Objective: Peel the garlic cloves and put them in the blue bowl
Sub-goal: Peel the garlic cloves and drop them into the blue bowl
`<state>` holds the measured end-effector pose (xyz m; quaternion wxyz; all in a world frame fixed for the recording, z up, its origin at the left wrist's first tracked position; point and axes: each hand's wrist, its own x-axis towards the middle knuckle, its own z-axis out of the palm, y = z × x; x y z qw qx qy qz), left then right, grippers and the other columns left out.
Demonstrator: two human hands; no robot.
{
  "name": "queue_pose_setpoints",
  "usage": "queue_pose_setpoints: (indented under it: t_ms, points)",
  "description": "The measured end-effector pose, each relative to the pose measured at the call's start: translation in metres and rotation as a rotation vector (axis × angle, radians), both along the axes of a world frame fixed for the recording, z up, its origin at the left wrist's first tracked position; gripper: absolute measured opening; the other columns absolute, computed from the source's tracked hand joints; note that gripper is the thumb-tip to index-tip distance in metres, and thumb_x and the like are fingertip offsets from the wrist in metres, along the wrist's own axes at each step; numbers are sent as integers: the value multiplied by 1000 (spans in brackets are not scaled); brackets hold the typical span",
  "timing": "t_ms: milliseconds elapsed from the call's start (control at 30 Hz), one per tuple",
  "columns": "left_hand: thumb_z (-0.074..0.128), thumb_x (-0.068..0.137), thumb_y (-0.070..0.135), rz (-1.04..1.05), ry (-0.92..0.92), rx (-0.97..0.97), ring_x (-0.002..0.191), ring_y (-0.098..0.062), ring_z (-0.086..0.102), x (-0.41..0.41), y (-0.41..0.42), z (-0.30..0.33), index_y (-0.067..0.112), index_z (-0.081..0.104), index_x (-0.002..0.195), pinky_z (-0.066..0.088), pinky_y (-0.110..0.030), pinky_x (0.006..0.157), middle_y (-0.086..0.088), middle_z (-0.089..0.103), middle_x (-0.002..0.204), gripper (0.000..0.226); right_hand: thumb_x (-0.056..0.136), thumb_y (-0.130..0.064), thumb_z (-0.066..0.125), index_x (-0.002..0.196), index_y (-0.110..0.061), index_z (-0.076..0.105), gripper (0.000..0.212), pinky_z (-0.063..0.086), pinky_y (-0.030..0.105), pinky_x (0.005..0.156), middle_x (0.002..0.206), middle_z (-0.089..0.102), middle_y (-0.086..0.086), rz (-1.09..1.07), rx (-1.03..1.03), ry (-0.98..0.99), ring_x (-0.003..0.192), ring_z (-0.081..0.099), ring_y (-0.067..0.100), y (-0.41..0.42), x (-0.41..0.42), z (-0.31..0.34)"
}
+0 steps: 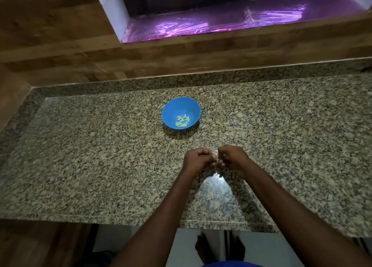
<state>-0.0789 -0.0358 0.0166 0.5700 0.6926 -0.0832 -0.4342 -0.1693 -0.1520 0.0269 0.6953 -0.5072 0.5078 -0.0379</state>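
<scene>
Both hands meet low over the granite counter (100, 166), knuckles up. The left hand (198, 160) and right hand (233, 158) curl their fingers (215, 156) inward around something small and pale pinched between them, presumably a garlic clove (217, 159), though it is too hidden to tell its long axis. The blue bowl (171, 109) sits straight ahead of the hands, well apart from them and slightly to the left, with peeled cloves (182, 121) heaped on its near floor. The left hand looks marginally nearer the bowl, so a forward reach should deliver the clove once it is bare
</scene>
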Motion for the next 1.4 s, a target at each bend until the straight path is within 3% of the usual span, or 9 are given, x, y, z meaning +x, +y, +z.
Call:
queue_pose_setpoints:
  t_ms: [267, 433, 600, 733, 867, 1000, 1133, 1233, 1400]
  points:
    - [78, 82, -1, 8, 96, -24, 65, -23, 71, -4, -6, 2, 3, 75, 86, 61, -29, 66, -21, 74, 82, 6, 82, -3, 57, 63, -7, 55, 19, 34, 21, 42, 52, 50, 7, -84, 72, 3, 36, 44, 14, 0, 2, 5]
    - [76, 84, -1, 8, 132, -9, 57, -14, 69, -8, -8, 5, 2, 72, 88, 57, -21, 59, -10, 73, 72, 7, 78, 2, 55, 63, -7, 52, 18, 33, 22, 45, 55, 48, 10, -52, 24, -14, 39, 42, 15, -2, 0, 7]
    - [77, 87, 10, 83, 144, 13, 63, -19, 67, -2, -7, 4, 4, 76, 95, 59, -27, 63, -21, 74, 87, 10, 77, 15, 56, 78, 7, 63, 10, 44, 26, 46, 66, 59, 20, -43, 32, -15, 48, 54, 21, -5, -4, 4]
    - [74, 89, 5, 46, 102, 1, 68, -18, 69, -2, -8, 3, 6, 75, 92, 61, -27, 69, -16, 75, 87, 3, 78, 17, 58, 82, 13, 64, 8, 51, 30, 48, 75, 63, 28, -56, -2, 13, 52, 59, 25, -6, -7, 3]
    - [78, 80, -2, 26, 4, 34, 74, -22, 72, -1, -11, 4, 13, 76, 91, 62, -39, 78, -10, 78, 88, 18, 81, 15, 59, 88, 16, 65, 8, 56, 33, 54, 78, 66, 27, -52, 10, -27, 57, 62, 27, -7, -9, 5]
    - [77, 81, -5, -5, 17, 8, 73, -15, 72, 1, -10, 6, 13, 76, 89, 59, -27, 69, -5, 78, 87, 19, 84, 13, 62, 95, 16, 66, 12, 60, 31, 55, 85, 69, 30, -26, 5, -72, 64, 67, 29, -10, -12, 6]
    - [78, 81, -3, -15, 36, 28, 70, -14, 71, 3, -10, 6, 8, 76, 92, 55, -23, 60, -8, 78, 91, 16, 84, 11, 66, 95, 13, 70, 11, 64, 36, 66, 91, 72, 30, 59, -14, -105, 75, 73, 37, -13, -16, 7]
    - [78, 82, -2, -32, 34, 45, 60, -10, 68, 3, -9, 6, 8, 76, 91, 54, -21, 55, -8, 77, 85, 15, 83, 14, 66, 91, 16, 69, 9, 64, 39, 68, 91, 71, 32, 77, -41, -83, 73, 72, 36, -14, -17, 6]
    - [80, 80, -2, -30, 16, 45, 64, -15, 70, 3, -10, 4, 11, 76, 88, 59, -25, 63, -8, 77, 81, 15, 82, 14, 64, 82, 14, 69, 4, 63, 46, 72, 85, 70, 29, 68, -107, -46, 72, 69, 35, -11, -15, 6]
